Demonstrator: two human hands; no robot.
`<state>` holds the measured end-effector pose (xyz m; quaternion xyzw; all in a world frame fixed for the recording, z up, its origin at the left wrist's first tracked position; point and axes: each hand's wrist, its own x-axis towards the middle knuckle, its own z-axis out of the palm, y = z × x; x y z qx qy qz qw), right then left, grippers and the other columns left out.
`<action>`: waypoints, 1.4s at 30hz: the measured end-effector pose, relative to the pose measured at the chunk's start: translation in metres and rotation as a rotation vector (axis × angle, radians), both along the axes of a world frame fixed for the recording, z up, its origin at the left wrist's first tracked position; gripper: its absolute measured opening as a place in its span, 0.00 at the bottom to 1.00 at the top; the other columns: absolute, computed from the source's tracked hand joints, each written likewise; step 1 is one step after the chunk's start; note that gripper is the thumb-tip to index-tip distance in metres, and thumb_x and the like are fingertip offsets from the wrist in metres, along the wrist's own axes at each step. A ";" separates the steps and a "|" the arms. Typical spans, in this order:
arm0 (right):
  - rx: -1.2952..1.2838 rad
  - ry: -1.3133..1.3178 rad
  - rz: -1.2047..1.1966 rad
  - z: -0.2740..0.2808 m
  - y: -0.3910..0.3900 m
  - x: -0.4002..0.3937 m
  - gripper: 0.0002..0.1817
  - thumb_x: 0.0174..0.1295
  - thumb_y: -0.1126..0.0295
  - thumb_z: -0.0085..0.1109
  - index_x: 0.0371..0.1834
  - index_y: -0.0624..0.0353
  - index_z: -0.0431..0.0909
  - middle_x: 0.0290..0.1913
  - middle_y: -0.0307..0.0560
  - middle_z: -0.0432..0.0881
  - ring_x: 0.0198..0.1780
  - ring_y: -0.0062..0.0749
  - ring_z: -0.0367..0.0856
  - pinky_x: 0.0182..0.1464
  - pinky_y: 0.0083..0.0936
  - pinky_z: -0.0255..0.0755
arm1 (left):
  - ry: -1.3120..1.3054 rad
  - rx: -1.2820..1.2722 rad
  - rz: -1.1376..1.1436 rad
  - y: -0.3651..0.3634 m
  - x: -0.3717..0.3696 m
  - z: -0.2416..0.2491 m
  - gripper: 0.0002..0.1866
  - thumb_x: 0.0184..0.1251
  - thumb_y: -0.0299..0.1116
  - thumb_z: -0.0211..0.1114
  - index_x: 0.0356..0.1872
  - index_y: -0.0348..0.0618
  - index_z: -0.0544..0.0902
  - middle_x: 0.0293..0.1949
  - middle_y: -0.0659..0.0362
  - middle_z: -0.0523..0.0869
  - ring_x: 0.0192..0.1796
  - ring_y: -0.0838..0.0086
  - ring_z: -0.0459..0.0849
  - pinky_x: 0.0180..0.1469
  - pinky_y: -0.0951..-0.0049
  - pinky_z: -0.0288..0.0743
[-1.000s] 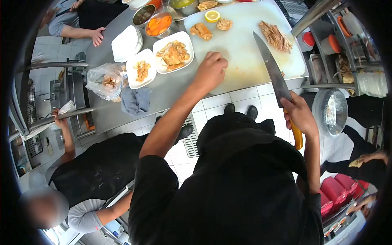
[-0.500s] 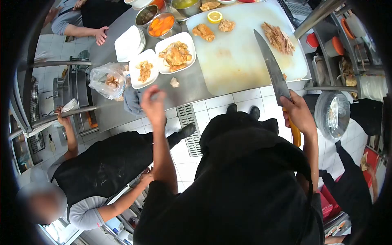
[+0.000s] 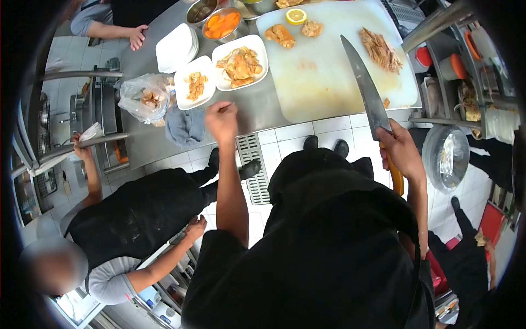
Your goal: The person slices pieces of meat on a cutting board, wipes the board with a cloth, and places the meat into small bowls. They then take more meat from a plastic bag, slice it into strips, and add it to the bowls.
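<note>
My right hand [image 3: 402, 151] is wrapped round the yellow handle of a large knife [image 3: 368, 85]. Its long blade points up over the white cutting board [image 3: 307, 101]. Shredded meat [image 3: 381, 50] lies to the right of the blade. Two browned meat pieces, one [image 3: 280, 36] larger than the other [image 3: 312, 28], sit at the board's far left beside a cut lemon [image 3: 296, 16]. My left hand [image 3: 221, 122] is closed at the table's front edge, fingers curled; what they hold is hidden. Near it are a grey cloth [image 3: 185, 126] and a white dish of meat [image 3: 239, 67].
A smaller dish of meat pieces [image 3: 195, 86], stacked white plates [image 3: 176, 48], a plastic bag [image 3: 143, 98] and a bowl of carrots [image 3: 222, 24] stand on the left of the steel table. A co-worker [image 3: 142, 219] is at my left; another person's hand [image 3: 137, 37] rests across the table.
My left hand has shifted slightly right and its fingers have closed. The small pale scrap on the steel there is out of sight. My right hand and the knife have barely moved.
</note>
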<state>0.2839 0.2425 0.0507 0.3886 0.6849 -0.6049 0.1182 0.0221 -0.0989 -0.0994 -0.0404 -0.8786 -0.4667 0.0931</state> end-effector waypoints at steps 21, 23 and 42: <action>-0.020 0.016 -0.007 -0.001 0.011 0.004 0.10 0.76 0.64 0.53 0.41 0.60 0.75 0.21 0.35 0.69 0.17 0.21 0.69 0.18 0.22 0.66 | 0.324 -0.685 0.243 -0.134 -0.046 -0.013 0.17 0.47 0.20 0.67 0.42 0.37 0.92 0.39 0.46 0.85 0.44 0.50 0.85 0.50 0.55 0.79; -0.020 0.008 -0.010 0.006 0.011 -0.001 0.11 0.76 0.64 0.53 0.46 0.62 0.75 0.22 0.36 0.69 0.17 0.21 0.68 0.19 0.23 0.67 | 0.351 -0.680 0.254 -0.127 -0.043 -0.013 0.18 0.46 0.19 0.65 0.41 0.37 0.92 0.38 0.47 0.85 0.44 0.50 0.85 0.48 0.54 0.79; 0.212 0.031 0.078 0.006 0.014 0.033 0.12 0.73 0.66 0.53 0.44 0.67 0.72 0.26 0.56 0.80 0.23 0.44 0.81 0.31 0.39 0.74 | 0.345 -0.484 -0.819 0.255 -0.063 0.105 0.27 0.52 0.34 0.76 0.58 0.46 0.85 0.59 0.45 0.82 0.61 0.51 0.81 0.65 0.58 0.75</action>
